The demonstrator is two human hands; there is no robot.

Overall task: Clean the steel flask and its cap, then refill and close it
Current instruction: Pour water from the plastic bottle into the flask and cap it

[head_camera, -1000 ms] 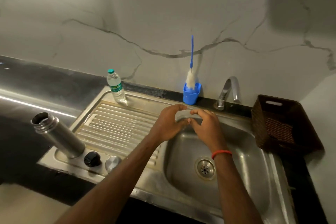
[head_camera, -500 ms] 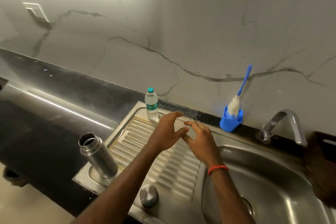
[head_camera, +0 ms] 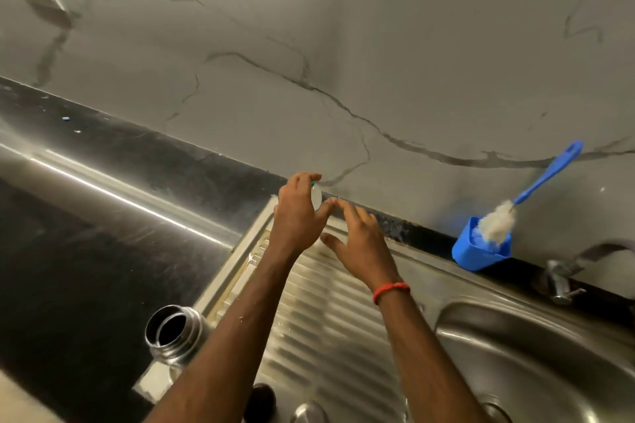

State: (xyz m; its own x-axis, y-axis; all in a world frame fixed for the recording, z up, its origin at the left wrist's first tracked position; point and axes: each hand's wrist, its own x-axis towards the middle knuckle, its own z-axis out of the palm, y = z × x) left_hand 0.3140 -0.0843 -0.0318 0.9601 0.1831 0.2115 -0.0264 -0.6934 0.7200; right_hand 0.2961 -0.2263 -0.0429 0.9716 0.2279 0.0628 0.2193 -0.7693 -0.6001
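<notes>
The left hand (head_camera: 298, 216) is seen at the far edge of the drainboard (head_camera: 326, 326). Its fingers (head_camera: 307, 178) are curled round a plastic bottle (head_camera: 318, 197). Only the green top and a strip of the clear side are visible past the hand. The right hand (head_camera: 360, 245) is held just beside it, fingers (head_camera: 347, 213) straight and spread, with nothing grasped. Its fingertips are close to the left thumb; contact cannot be confirmed. A red band (head_camera: 391, 290) is worn on the right wrist.

The flask (head_camera: 175, 336) is stood at the near left corner of the drainboard, mouth uncovered, beside the dark bench (head_camera: 68, 268). A black cap (head_camera: 264, 398) and a steel cap (head_camera: 309, 413) are noted on the drainboard at the lower frame edge. Both are apart from the flask and only partly in view.

The basin (head_camera: 532, 371) is located to the right, with a tap (head_camera: 560, 276) behind it. A brush (head_camera: 498, 220) is stood tilted in a blue holder (head_camera: 477, 252) against the wall.
</notes>
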